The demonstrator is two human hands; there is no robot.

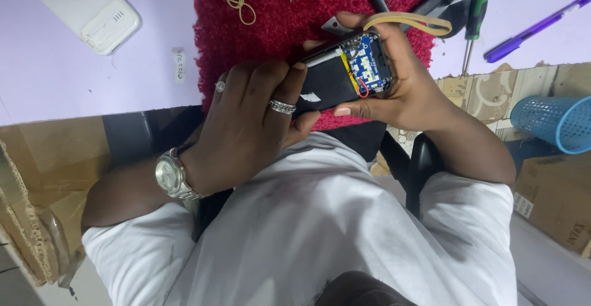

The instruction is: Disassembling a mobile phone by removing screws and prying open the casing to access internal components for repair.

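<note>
The opened phone [345, 75], its blue circuit board and wires bared, was held over the red mat [271, 29] at the bench [55, 78] edge. It looked light, rigid, fragile inside; best held by its edges. The right hand [400, 84] gripped one end, the left hand [252, 121] clasped the other.

Opened black phone [345, 75], back cover off, held face down and tilted above a red fuzzy mat [277, 29]. Flat black battery filling the lower two thirds, white label near one corner. Blue circuit board exposed at the upper end, with pale components, a yellow strip along its edge and a thin red wire looping at the side. Silver rim visible along the top edge.
</note>
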